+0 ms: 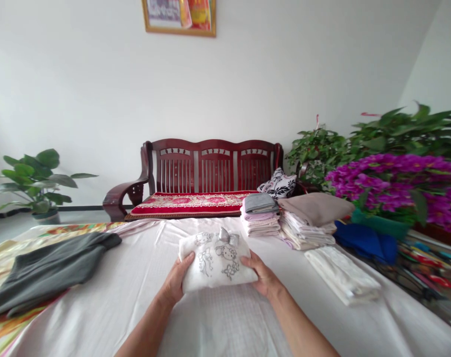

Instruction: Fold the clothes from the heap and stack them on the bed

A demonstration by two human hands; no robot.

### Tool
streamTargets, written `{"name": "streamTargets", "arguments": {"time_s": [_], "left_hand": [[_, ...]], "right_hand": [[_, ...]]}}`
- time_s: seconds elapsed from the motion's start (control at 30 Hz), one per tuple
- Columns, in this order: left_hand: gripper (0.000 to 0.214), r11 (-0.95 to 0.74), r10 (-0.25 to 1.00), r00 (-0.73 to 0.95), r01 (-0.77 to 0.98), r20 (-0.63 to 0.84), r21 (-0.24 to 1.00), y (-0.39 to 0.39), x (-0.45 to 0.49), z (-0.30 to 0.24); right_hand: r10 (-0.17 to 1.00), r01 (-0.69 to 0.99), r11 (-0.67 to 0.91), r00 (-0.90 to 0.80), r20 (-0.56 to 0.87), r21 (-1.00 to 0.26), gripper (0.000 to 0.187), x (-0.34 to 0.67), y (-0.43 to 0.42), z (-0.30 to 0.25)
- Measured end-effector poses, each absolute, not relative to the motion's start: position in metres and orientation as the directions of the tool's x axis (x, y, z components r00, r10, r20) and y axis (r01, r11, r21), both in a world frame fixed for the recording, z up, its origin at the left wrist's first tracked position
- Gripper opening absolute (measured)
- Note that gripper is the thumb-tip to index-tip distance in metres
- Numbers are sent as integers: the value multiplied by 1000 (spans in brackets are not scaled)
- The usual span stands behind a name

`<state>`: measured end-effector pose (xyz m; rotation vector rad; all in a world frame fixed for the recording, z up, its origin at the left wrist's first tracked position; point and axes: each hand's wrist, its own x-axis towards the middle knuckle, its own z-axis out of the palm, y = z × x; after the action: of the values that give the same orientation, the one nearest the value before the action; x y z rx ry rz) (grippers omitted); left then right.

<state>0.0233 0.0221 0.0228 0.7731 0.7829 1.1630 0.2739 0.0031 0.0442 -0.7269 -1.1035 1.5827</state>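
Observation:
A small white folded garment with grey cartoon drawings and a grey bow lies in the middle of the white sheet. My left hand grips its left edge, fingers curled under it. My right hand grips its right edge the same way. Just beyond it stand two stacks of folded clothes: a pink and grey stack and a taller pale stack topped by a beige piece.
A dark grey garment lies spread at the left on a colourful cloth. A folded white cloth lies at the right, blue fabric behind it. Beyond are a red wooden bench, purple flowers and potted plants.

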Motion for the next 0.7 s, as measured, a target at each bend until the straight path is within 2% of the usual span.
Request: {"name": "streamTargets", "arguments": {"time_s": [0.23, 0.33, 0.43, 0.57, 0.7], "left_hand": [[58, 205, 971, 204, -447, -123, 871, 20, 26, 23], [53, 210, 976, 144, -430, -163, 878, 21, 28, 23], [49, 223, 974, 54, -400, -220, 889, 24, 26, 22], [46, 150, 984, -51, -305, -173, 940, 33, 20, 25], [45, 180, 981, -22, -236, -191, 955, 50, 17, 34]], "right_hand": [[952, -367, -225, -281, -122, -903, 44, 279, 8, 37], [954, -368, -227, -269, -130, -902, 41, 277, 7, 38], [937, -374, -227, -337, -96, -899, 42, 275, 5, 39], [915, -317, -245, -388, -110, -916, 49, 277, 13, 37], [960, -239, -221, -226, -168, -946, 45, 276, 41, 34]]}}
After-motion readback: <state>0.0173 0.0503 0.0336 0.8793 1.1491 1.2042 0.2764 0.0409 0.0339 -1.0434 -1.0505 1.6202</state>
